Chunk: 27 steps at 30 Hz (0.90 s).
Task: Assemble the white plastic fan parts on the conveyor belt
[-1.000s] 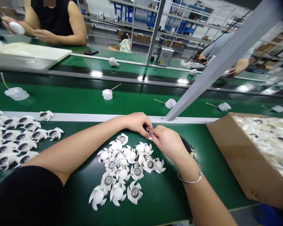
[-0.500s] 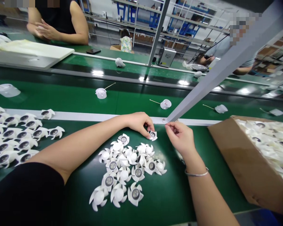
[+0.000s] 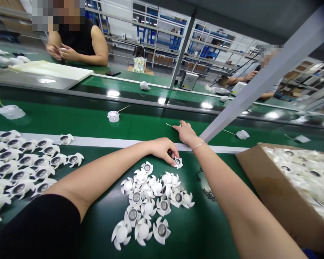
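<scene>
My left hand (image 3: 166, 150) pinches a small white fan wheel (image 3: 178, 163) by its edge, just above the green table. Below it lies a loose pile of white fan wheels (image 3: 148, 208), some showing dark round centres. My right hand (image 3: 185, 132) reaches over the pale rail onto the green belt, at a white housing whose thin yellow wire (image 3: 169, 125) sticks out to the left. The hand covers most of that housing, and its fingers are bent around it. Small dark parts (image 3: 208, 193) lie on the table beside my right forearm.
More fan wheels (image 3: 24, 160) stand in rows at the left. A cardboard box (image 3: 270, 183) of white parts is at the right. A slanted metal post (image 3: 240, 93) rises beside my right hand. White housings (image 3: 113, 116) sit on the belt; people are beyond it.
My right hand has moved forward from the table side of the rail to the housing on the belt. My left hand still holds the fan wheel. The camera view has shifted slightly.
</scene>
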Each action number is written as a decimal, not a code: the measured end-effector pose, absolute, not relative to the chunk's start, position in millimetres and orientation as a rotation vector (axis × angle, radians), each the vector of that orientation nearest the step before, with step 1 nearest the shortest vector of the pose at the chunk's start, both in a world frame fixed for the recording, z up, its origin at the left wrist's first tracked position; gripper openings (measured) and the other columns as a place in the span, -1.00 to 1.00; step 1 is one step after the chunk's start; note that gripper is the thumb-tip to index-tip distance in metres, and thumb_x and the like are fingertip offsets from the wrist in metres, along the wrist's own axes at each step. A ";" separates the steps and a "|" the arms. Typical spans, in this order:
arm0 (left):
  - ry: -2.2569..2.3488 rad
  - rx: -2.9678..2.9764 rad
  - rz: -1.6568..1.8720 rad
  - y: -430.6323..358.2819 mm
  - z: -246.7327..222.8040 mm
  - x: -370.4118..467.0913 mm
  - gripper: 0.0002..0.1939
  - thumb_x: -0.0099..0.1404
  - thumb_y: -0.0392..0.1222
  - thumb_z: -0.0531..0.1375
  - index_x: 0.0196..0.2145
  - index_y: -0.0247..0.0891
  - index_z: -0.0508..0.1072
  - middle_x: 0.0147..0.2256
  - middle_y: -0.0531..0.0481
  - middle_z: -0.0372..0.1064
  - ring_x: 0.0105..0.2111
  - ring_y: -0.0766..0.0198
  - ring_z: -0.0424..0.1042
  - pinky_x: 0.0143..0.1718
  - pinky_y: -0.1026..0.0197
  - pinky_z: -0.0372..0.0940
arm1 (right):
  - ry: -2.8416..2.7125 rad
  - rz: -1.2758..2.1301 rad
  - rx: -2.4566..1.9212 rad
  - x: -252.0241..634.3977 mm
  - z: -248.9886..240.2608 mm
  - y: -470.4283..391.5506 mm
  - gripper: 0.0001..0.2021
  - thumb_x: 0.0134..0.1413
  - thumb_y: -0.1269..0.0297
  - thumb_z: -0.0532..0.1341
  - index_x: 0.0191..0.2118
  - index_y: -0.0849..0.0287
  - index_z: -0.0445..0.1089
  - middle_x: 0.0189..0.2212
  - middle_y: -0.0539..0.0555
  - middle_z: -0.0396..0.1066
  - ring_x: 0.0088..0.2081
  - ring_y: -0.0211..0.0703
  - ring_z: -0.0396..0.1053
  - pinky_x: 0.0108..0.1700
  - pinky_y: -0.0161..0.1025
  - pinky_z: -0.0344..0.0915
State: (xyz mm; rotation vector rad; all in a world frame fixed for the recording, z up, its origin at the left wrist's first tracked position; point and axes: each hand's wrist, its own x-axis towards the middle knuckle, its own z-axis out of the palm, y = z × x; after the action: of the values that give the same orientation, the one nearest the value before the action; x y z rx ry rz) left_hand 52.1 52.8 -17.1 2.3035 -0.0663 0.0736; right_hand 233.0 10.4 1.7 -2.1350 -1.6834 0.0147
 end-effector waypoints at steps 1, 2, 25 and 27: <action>-0.061 2.285 0.078 53.2 -17.8 51.9 -0.56 0.01 0.05 0.43 -0.16 -0.17 0.63 -0.31 0.05 0.53 -0.32 0.34 0.43 -0.33 0.35 0.18 | -1.698 0.019 -2.139 232.9 5.7 8.3 -0.74 -0.05 0.51 0.24 -0.19 0.14 0.49 -0.06 0.26 0.35 -0.10 0.07 0.34 -0.11 -0.06 0.33; -0.054 2.260 0.076 53.7 -18.6 51.9 -0.53 -0.02 0.05 0.45 -0.14 -0.17 0.63 -0.30 0.04 0.54 -0.31 0.33 0.43 -0.31 0.35 0.19 | -1.709 0.010 -2.133 231.7 10.4 1.6 -0.74 -0.07 0.48 0.26 -0.19 0.16 0.47 -0.08 0.25 0.35 -0.15 0.04 0.35 -0.14 -0.09 0.33; 0.245 1.914 -0.129 64.4 -8.4 60.6 -0.61 0.15 0.04 0.36 -0.14 -0.26 0.58 -0.32 0.01 0.51 -0.35 0.34 0.41 -0.33 0.32 0.22 | -1.889 0.332 -1.581 211.8 -14.5 -132.3 -0.85 0.17 0.33 0.30 -0.15 0.04 0.57 0.01 0.10 0.49 -0.02 -0.03 0.47 0.04 -0.04 0.44; 0.266 1.954 -0.157 64.2 -6.9 61.5 -0.61 0.16 0.06 0.34 -0.14 -0.25 0.57 -0.29 0.00 0.53 -0.31 0.32 0.43 -0.31 0.32 0.22 | -1.870 0.347 -1.606 210.6 -14.0 -130.9 -0.85 0.16 0.34 0.30 -0.16 0.05 0.58 -0.01 0.09 0.50 -0.03 -0.04 0.48 0.05 -0.05 0.43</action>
State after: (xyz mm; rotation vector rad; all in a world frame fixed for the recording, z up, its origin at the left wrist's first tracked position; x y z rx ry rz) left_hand 61.5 64.2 -6.9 1.9544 0.2664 -0.1567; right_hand 210.6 -130.9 -14.0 -1.6063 -1.8700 0.3471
